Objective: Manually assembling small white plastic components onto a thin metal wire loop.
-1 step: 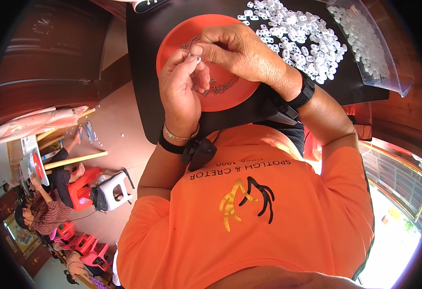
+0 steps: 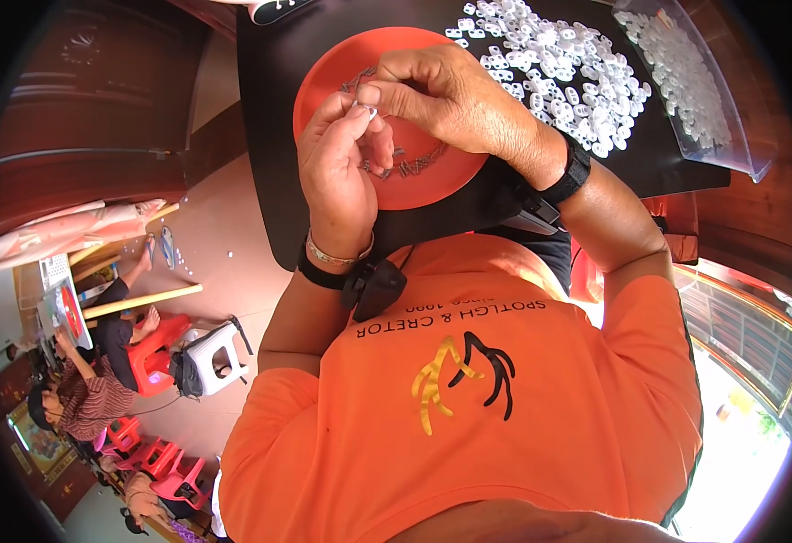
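In the upper centre, my left grip (image 2: 337, 156) pinched a white clip (image 2: 372, 113) that my right grip (image 2: 457, 101), contents unclear, could knock loose by pushing crookedly.

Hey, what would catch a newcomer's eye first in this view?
Probably the big orange shirt filling the lower middle. Just above it, the left hand pinches a small white piece, with the right hand close against it, over a red-orange dish. Then the bright heap of white pieces on the black table, at upper right.
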`<state>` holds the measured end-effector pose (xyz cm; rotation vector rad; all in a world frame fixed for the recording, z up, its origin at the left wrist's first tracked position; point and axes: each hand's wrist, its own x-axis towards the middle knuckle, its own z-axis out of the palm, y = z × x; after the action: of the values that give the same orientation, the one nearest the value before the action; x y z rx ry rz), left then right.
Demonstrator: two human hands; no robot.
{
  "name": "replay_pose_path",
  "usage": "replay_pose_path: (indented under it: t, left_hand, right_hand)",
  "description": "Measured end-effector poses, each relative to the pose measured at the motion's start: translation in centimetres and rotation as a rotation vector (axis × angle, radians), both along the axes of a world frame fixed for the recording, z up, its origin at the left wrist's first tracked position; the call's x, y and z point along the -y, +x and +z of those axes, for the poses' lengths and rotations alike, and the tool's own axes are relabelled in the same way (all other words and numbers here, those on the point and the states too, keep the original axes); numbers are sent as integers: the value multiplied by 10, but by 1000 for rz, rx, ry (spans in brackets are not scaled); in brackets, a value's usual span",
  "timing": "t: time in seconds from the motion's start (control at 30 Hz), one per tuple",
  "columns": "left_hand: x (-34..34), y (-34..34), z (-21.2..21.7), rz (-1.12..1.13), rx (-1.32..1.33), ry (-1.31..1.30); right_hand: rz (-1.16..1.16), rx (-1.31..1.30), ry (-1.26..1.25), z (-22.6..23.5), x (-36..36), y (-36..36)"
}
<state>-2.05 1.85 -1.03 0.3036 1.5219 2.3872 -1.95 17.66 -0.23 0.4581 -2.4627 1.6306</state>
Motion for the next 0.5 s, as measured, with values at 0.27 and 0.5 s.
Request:
replay_pose_path:
  t: [0.27, 0.5]
  left_hand:
    - [3, -3, -3, 29, -18, 44]
    - [2, -2, -3, 25, -2, 3]
  right_hand:
    - [-20, 21, -9, 6, -2, 2]
    - [105, -69, -140, 7, 0, 3]
